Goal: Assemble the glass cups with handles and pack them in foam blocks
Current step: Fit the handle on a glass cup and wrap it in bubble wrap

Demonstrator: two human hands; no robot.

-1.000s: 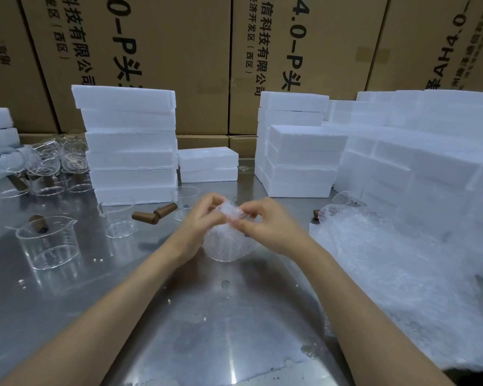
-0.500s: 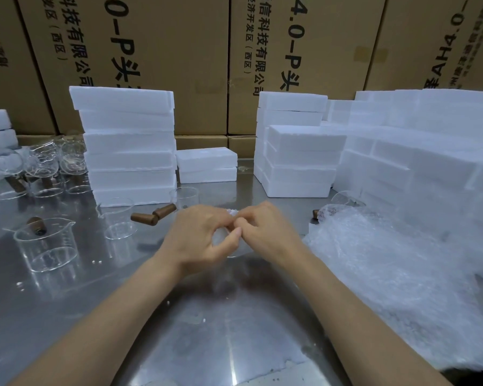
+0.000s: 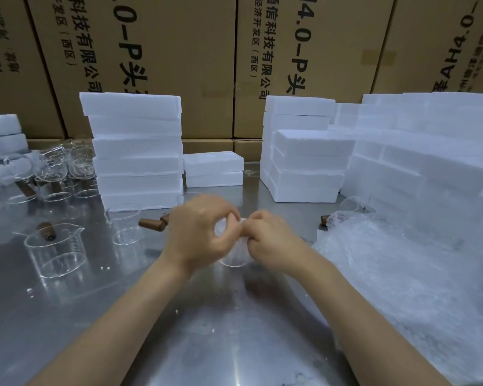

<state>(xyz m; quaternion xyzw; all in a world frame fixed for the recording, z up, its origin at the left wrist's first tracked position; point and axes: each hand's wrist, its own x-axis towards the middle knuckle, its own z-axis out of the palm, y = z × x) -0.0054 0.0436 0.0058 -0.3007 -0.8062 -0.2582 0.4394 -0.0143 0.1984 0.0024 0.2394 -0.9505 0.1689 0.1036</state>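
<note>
My left hand (image 3: 200, 235) and right hand (image 3: 271, 240) pinch bubble wrap around a glass cup (image 3: 234, 257) on the steel desk (image 3: 151, 316).

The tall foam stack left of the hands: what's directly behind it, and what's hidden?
Behind the tall foam stack stand printed cardboard boxes; their tops show above it. Glass cups sit to its left. The boxes' lower parts and the table directly behind are covered.

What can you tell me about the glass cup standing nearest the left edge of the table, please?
The glass cup is clear, beaker-shaped, with a pouring lip on its rim and faint printed markings on its wall. It stands upright and looks empty on the metal table, left of both hands and touched by neither. A brown handle shows at its far side; whether it is fitted cannot be told. A smaller cup stands apart to its right.
</note>
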